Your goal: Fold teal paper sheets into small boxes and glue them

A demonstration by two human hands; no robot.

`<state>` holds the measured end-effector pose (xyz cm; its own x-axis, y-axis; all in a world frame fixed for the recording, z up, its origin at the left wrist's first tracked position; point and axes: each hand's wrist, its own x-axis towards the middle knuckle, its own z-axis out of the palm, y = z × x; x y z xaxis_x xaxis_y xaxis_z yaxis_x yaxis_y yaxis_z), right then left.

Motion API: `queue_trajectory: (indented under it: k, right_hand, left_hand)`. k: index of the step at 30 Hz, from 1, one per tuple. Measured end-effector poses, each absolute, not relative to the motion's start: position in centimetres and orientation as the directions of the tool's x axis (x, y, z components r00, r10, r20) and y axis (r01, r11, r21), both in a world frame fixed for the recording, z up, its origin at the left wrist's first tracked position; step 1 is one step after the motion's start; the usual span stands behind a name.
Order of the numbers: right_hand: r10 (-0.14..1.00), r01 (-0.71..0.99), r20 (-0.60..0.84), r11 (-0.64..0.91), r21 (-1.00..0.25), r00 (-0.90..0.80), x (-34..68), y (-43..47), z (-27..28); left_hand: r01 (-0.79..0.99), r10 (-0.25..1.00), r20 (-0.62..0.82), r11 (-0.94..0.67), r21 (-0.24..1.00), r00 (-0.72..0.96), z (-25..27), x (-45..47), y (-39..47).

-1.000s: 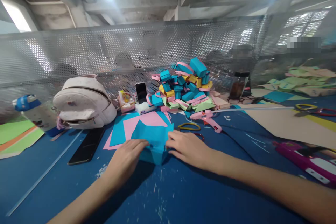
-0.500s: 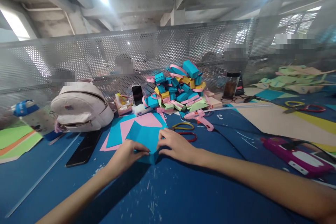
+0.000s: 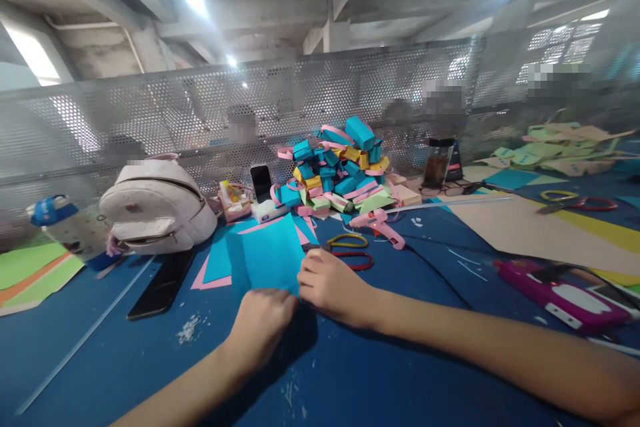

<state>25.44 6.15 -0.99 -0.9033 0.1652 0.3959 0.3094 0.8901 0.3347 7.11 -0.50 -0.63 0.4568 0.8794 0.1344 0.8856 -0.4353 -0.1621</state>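
A sheet of blue paper (image 3: 267, 253), creased and partly folded up, stands tilted above the table in front of me. My left hand (image 3: 265, 320) is closed on its near edge, the fingertips hidden behind the knuckles. Against the right side of the same paper, my right hand (image 3: 333, 287) is closed with curled fingers gripping the edge. Beneath and behind it lie flat blue and pink sheets (image 3: 217, 260). Scissors (image 3: 350, 250) with one yellow and one red handle rest just beyond my right hand. A pink glue gun (image 3: 379, 225) lies past them.
Folded paper pieces (image 3: 345, 167) are heaped at the back. To the left are a white backpack (image 3: 157, 207), a black phone (image 3: 161, 285) and a bottle (image 3: 70, 230). On the right lie a purple device (image 3: 565, 297), beige sheets (image 3: 520, 233) and another pair of scissors (image 3: 575, 201).
The blue paper has tipped up, its broad face now standing behind my hands. My left hand has shifted right and rolled over, knuckles up. My right hand stays almost in place.
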Motion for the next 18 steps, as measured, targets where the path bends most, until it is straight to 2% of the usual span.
queue_trajectory:
  k: [3, 6, 8, 11, 18]
  right_hand:
    - [0.076, 0.251, 0.371, 0.856, 0.452, -0.926, 25.2, 5.9, -1.1]
    - [0.036, 0.191, 0.329, 0.871, 0.453, -0.944, 25.2, 5.7, -0.9]
    - [0.068, 0.204, 0.307, 0.876, 0.437, -0.949, 25.1, 5.3, -0.9]
    - [0.175, 0.306, 0.323, 0.855, 0.418, -0.930, 24.8, 4.0, -1.6]
    - [0.326, 0.409, 0.265, 0.832, 0.375, -0.907, 23.5, 0.2, -5.4]
  left_hand:
    - [0.856, 0.856, 0.142, -0.456, -0.245, 0.497, -1.4, 7.8, -1.6]
    - [0.830, 0.831, 0.165, -0.470, -0.301, 0.531, -2.6, 7.5, -2.4]
    - [0.789, 0.765, 0.256, -0.481, -0.382, 0.591, -3.7, 7.1, -2.9]
    - [0.740, 0.654, 0.374, -0.469, -0.482, 0.658, -4.9, 6.6, -3.4]
    - [0.745, 0.618, 0.426, -0.468, -0.476, 0.660, -5.1, 6.4, -3.9]
